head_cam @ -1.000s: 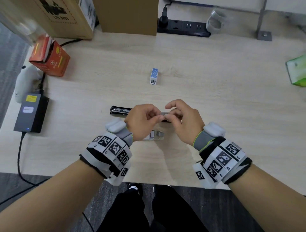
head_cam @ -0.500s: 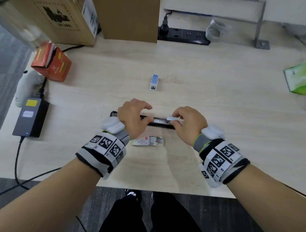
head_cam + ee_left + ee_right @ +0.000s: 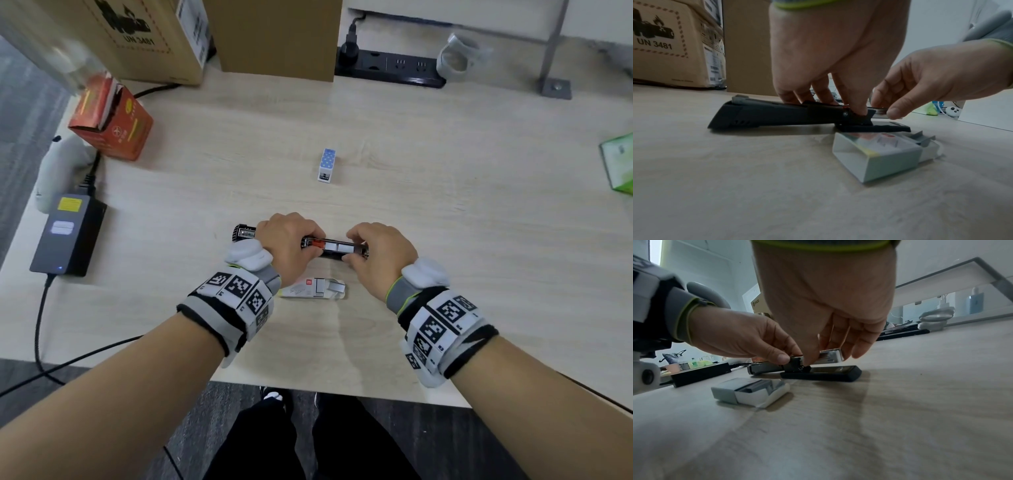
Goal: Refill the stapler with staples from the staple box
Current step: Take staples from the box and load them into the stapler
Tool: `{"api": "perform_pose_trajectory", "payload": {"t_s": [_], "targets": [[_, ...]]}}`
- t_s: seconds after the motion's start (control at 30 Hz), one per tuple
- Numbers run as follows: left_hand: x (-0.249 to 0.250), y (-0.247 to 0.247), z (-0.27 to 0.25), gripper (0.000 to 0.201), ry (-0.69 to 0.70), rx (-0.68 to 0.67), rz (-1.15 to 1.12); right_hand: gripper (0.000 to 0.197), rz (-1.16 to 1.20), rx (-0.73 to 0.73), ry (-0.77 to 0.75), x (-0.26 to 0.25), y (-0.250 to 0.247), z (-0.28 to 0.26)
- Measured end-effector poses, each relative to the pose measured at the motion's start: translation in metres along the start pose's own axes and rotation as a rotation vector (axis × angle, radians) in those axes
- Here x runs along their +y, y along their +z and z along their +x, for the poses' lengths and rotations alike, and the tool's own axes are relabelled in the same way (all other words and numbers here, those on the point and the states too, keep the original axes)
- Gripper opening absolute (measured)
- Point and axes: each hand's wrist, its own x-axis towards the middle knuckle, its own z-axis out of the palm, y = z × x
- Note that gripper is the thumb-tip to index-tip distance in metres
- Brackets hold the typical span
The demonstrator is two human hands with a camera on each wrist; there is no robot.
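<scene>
A black stapler (image 3: 245, 233) lies opened out flat on the wooden table (image 3: 445, 205). Its metal magazine (image 3: 830, 355) points right, and a silver staple strip (image 3: 337, 246) lies in the channel beside a red pusher. My left hand (image 3: 308, 248) grips the stapler's middle, thumb on the hinge block (image 3: 857, 115). My right hand (image 3: 351, 247) pinches the magazine's sides near its front end. The staple box (image 3: 313, 289) lies just in front of the stapler, with its tray slid out to the right (image 3: 879, 155).
A small blue dotted box (image 3: 328, 165) stands further back. At the left are a red carton (image 3: 113, 120) and a power adapter (image 3: 68, 233) with cables. Cardboard boxes (image 3: 144, 37), a power strip (image 3: 390, 66) and a tape roll (image 3: 457, 58) line the back; a green packet (image 3: 620, 164) lies far right.
Both hands held the staple strip in the air; they came down onto the stapler, and the strip now lies in the magazine. The right hand shifted to the magazine's sides.
</scene>
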Motion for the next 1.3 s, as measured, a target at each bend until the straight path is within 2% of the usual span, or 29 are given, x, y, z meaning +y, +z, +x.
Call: {"api": "perform_pose_trajectory", "payload": {"t_s": [0.13, 0.33, 0.43, 0.53, 0.67, 0.83, 0.93, 1.1, 1.3], "targets": [[-0.003, 0.0, 0.001, 0.015, 0.003, -0.002, -0.007, 0.016, 0.033, 0.086, -0.007, 0.005, 0.001, -0.005], [-0.001, 0.0, 0.001, 0.015, 0.006, 0.016, -0.006, 0.017, 0.035, 0.064, -0.017, 0.011, 0.006, -0.011], [-0.001, 0.0, -0.001, 0.02, 0.027, 0.018, -0.004, 0.013, 0.059, 0.119, -0.013, 0.011, 0.003, -0.013], [-0.003, 0.001, -0.009, 0.03, 0.097, 0.112, -0.026, 0.006, 0.073, 0.17, 0.008, 0.018, -0.004, -0.019], [-0.005, 0.001, -0.027, 0.027, 0.172, 0.211, 0.015, 0.007, 0.097, 0.17, 0.052, 0.026, -0.007, -0.032], [-0.007, 0.014, -0.046, 0.021, 0.192, 0.135, 0.032, 0.009, 0.138, 0.107, -0.05, 0.016, 0.01, -0.049], [-0.009, 0.02, -0.053, 0.023, 0.172, 0.093, 0.024, 0.006, 0.14, 0.054, -0.107, 0.006, 0.021, -0.051], [-0.006, 0.024, -0.057, 0.033, 0.142, 0.06, 0.071, 0.003, 0.064, -0.026, -0.08, -0.001, 0.025, -0.044], [-0.005, 0.028, -0.056, 0.029, 0.114, 0.041, 0.075, 0.017, -0.029, -0.178, -0.067, -0.002, 0.025, -0.039]]}}
